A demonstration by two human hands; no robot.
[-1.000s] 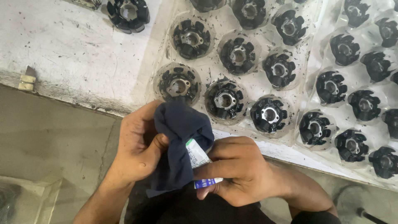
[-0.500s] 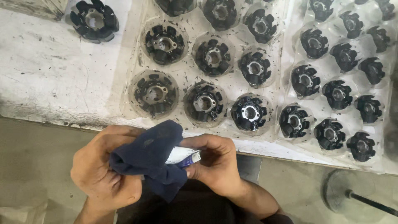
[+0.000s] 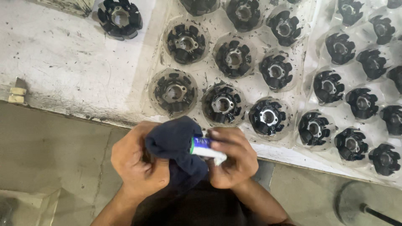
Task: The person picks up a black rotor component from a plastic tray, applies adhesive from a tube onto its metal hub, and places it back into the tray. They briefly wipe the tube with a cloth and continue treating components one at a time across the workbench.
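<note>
Light is soft and even, coming from above, moderately bright on the white bench (image 3: 63, 62) and dimmer on the floor (image 3: 46, 159) below its edge. Shadows are faint and short. The clear tray (image 3: 255, 90) gives small patches of glare between its cups. The black parts (image 3: 222, 104) lose detail in their dark recesses, though metal hubs catch highlights. Focus is fair in the middle; the 2 hands, left (image 3: 138, 161) and right (image 3: 232, 159), and the cloth (image 3: 176, 142) look slightly soft. Corners are darker and mildly stretched

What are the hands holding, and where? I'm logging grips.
Left hand bunches a dark cloth; right hand fingers pinch a small tube mid-body.
</note>
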